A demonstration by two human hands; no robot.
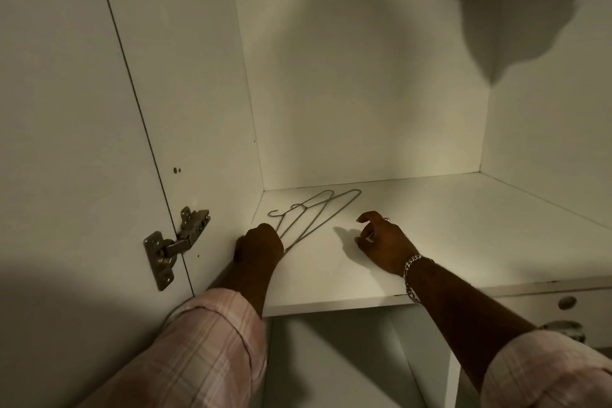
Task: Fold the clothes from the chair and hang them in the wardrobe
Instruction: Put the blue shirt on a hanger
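We're early on: our left hand (pixel 258 243) grips the wire hangers (pixel 311 219) at the shelf's (pixel 463 225) left edge, our right hand (pixel 381 242) hovers loosely open, and no chair clothes are visible.

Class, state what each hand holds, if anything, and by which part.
The left hand grips the wire hangers at their near lower end; the right hand holds nothing.

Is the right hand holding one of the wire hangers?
No, the right hand hovers open above the shelf, apart from the wire hangers by the left hand.
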